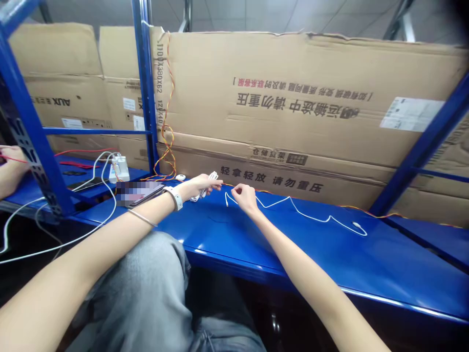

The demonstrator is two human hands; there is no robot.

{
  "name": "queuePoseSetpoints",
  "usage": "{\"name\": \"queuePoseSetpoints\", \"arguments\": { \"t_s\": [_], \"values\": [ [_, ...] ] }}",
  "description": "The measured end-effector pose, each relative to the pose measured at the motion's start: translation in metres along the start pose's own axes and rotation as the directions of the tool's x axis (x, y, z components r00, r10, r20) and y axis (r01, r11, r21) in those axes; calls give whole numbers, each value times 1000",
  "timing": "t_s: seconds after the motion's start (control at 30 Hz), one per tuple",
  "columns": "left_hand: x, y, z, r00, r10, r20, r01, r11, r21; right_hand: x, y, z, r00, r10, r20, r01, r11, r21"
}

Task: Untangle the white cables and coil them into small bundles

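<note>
Cardboard cartons (293, 98) stand along the back of a blue steel counter (322, 259), with a twisted orange and yellow wire (167, 132) draped down them. A seated person in grey jeans (139, 293) reaches forward. The left hand (200, 187) is closed around a bundled white cable (208, 183), held just above the counter. The right hand (245, 196) pinches a thin white cord (289, 197), which snakes across the counter to the right and ends in a small plug (356, 225). A white wristband (175, 198) circles the left wrist. Further left lie a phone (141, 193), its screen blurred, and a white power strip (119, 168). At the far left, another person's hand (10, 166) sits near a red wire (84, 151).
</note>
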State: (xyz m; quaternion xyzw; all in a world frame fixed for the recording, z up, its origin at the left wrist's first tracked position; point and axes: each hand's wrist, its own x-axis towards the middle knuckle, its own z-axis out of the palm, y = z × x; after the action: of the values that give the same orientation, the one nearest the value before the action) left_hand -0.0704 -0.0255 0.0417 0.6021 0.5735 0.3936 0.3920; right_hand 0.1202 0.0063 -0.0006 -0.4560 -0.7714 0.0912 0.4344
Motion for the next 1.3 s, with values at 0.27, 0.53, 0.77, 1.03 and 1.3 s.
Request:
{"name": "queuePoseSetpoints", "arguments": {
  "t_s": [0.27, 0.53, 0.77, 1.03, 1.3],
  "values": [
    [4, -1, -9, 992, 28, 120, -13, 993, -120, 3, 5, -3, 989, -67, -132, 72, 997, 32],
    [-4, 9, 0, 978, 47, 205, -3, 978, -210, 5, 0, -13, 986, 23, -166, -1, 991, 135],
    [-21, 26, 9, 974, 68, 217, -21, 977, -213, 10, 6, -11, 994, 101, -51, -69, 899, 433],
    [-17, 23, 20, 981, 153, 116, -113, 948, -297, 12, 6, -13, 978, 208, -18, -157, 791, 592],
    [-22, 27, 13, 926, 257, 277, -178, 943, -281, 15, 15, -36, 859, 88, 504, -493, 406, 770]
  ]
}}
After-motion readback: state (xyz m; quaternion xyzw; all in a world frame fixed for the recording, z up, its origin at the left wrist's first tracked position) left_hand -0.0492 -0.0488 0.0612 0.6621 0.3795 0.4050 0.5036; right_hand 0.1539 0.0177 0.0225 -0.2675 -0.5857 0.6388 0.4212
